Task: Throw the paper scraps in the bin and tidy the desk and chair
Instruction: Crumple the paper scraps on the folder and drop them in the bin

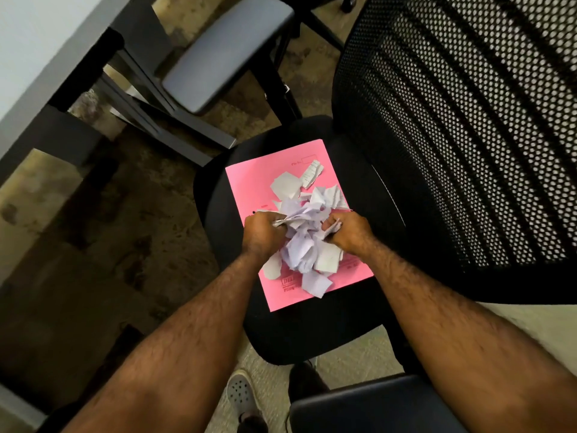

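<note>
A heap of torn white paper scraps (304, 245) lies on a pink folder (253, 179), which rests flat on the black seat (299, 332) of an office chair. My left hand (262, 232) is closed around scraps at the heap's left side. My right hand (349, 232) grips scraps at the heap's right side. A few loose scraps (285, 184) lie farther up the folder, apart from the heap. No bin is in view.
The chair's black mesh backrest (468, 126) rises on the right. Its grey armrests sit at the top (224, 51) and at the bottom (374, 404). A desk edge (28, 98) with dark legs runs along the left. My shoe (240, 395) stands on the floor below.
</note>
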The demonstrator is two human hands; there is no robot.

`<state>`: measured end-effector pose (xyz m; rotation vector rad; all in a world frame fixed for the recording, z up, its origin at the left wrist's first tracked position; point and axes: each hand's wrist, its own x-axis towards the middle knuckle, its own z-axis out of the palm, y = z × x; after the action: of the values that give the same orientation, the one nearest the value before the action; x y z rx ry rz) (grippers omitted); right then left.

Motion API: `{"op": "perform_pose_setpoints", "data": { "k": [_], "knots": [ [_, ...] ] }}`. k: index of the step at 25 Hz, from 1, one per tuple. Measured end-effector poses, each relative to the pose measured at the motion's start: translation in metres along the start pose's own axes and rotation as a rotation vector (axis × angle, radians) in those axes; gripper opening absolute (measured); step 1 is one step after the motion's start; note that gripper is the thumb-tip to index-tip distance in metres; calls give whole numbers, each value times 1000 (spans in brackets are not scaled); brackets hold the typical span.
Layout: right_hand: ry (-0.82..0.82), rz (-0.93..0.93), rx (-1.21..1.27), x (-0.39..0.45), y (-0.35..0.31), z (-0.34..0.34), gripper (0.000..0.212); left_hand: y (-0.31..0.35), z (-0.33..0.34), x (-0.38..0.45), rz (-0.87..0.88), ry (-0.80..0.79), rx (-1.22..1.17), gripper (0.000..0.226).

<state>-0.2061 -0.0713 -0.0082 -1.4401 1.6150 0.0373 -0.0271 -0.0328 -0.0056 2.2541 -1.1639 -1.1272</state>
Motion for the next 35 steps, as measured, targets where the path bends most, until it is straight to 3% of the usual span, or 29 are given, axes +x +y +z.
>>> {"op": "perform_pose_setpoints", "data": {
  "k": [4,9,23,35],
  "knots": [
    [29,17,76,-3,4,-8,19,-8,-3,-1,-146,51,-161,18],
    [59,7,120,-10,-1,-21,19,-5,-15,-11,-196,78,-352,14],
    [121,-71,281,-46,-36,-34,22,4,-52,-42,-148,82,-581,13],
    [87,-204,311,-75,-102,12,19,-34,-116,-86,-88,170,-672,5]
  ]
}}
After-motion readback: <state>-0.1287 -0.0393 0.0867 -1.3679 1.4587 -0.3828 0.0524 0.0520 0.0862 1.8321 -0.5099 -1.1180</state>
